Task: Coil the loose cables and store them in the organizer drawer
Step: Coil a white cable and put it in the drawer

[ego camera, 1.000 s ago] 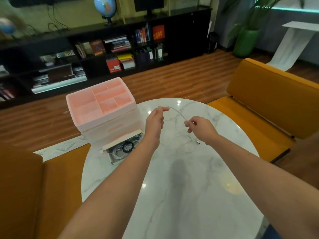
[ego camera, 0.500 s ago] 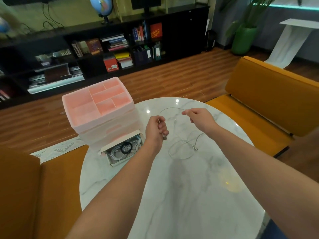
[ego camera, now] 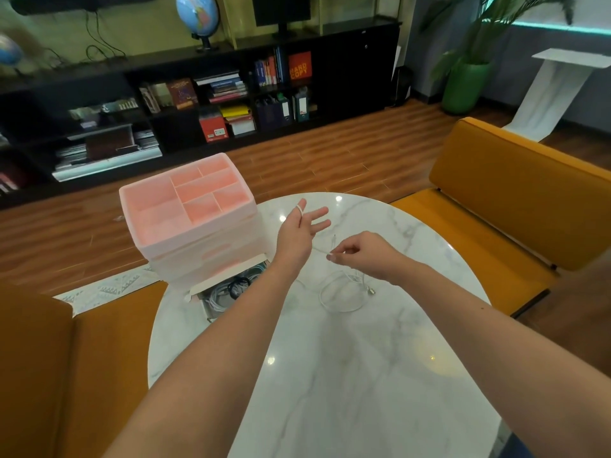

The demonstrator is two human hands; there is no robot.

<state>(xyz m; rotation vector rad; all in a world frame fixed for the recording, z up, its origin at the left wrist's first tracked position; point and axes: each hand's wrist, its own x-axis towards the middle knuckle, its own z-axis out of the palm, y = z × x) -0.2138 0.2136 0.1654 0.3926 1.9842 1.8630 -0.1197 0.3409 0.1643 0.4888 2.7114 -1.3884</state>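
Two hands work above the far half of one round marble bench (ego camera: 330, 375). The left hand (ego camera: 299, 234) is raised with its fingers spread and straight, and one white cable (ego camera: 340, 300) is wound round the tip of one finger. From there the cable runs down to the right hand (ego camera: 367, 256), whose thumb and forefinger pinch it, the other fingers curled. Below the right hand the rest of the cable lies on the bench in one loose loop, with one metal plug (ego camera: 371, 291) at its end beside the right wrist.

At the far left edge of the bench stands one pink organizer (ego camera: 191, 219) with a divided tray on top. Its bottom drawer (ego camera: 228, 287) is pulled out toward the person and holds coiled cables (ego camera: 231, 289), white and black; their number cannot be told. Two orange seats (ego camera: 515, 193) flank the bench.
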